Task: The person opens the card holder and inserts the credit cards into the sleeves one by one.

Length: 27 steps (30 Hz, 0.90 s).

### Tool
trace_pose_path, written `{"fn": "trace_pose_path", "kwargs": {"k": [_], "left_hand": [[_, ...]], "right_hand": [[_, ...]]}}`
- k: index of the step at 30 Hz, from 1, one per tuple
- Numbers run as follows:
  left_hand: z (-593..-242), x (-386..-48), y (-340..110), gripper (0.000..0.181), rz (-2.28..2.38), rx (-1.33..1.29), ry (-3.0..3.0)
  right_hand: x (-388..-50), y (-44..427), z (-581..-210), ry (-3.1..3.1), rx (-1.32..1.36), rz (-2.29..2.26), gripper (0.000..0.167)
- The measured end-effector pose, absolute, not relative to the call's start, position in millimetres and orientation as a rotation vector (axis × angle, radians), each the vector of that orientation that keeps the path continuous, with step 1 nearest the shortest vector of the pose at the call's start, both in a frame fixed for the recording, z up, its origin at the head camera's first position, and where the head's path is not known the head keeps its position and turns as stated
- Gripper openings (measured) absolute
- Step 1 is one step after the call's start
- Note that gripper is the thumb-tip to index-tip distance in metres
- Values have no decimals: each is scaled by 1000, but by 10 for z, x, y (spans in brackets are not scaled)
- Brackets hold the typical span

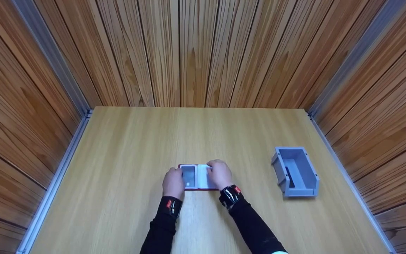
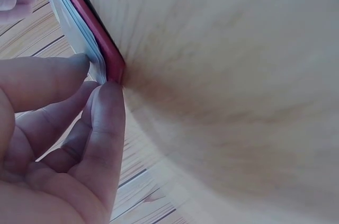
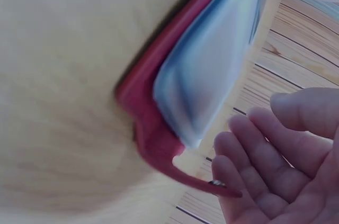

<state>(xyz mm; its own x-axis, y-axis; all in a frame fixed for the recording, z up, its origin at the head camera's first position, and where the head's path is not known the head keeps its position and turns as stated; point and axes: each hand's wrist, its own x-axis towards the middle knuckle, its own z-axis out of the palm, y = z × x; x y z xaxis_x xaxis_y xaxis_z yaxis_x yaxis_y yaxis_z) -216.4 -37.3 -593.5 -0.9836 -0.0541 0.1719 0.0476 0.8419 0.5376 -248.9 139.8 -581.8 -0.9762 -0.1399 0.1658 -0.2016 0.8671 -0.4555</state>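
A red card holder (image 1: pixel 204 176) with clear plastic sleeves lies opened out on the table, between the two hands. At its left edge my left hand (image 1: pixel 173 181) pinches a corner. The left wrist view shows the thumb on the sleeves and fingertips against the red cover (image 2: pixel 95 28). My right hand (image 1: pixel 220 173) is at the right side of the holder. In the right wrist view its fingers are loosely bent, with thumb and fingers apart, close to a red strap (image 3: pixel 183 175) with a metal snap. Whether they touch the strap I cannot tell.
A grey plastic bin (image 1: pixel 300 192) stands on the right of the wooden table (image 1: pixel 125 148), with a thin dark item (image 1: pixel 289 177) inside. Wood-plank walls (image 1: pixel 192 53) with metal rails enclose the back and sides.
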Motion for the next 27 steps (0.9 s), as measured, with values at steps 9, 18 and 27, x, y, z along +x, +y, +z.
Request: {"fn": "trace_pose_path", "kwargs": {"k": [9,18,27], "left_hand": [[-5928,-2164,-376,15,-841,-5,-2852],[-5920,-2156,-381,17,-865,3,-2873],[-5926,-2160,-378,16,-837,-3,-2870]], "right_hand": [[-2489,1441,-5857,-2854,355,671,14],[-2480,1444,-5859,-2881,352,645,15],[-2472,1460,-5895,-2871,370,592,12]]}}
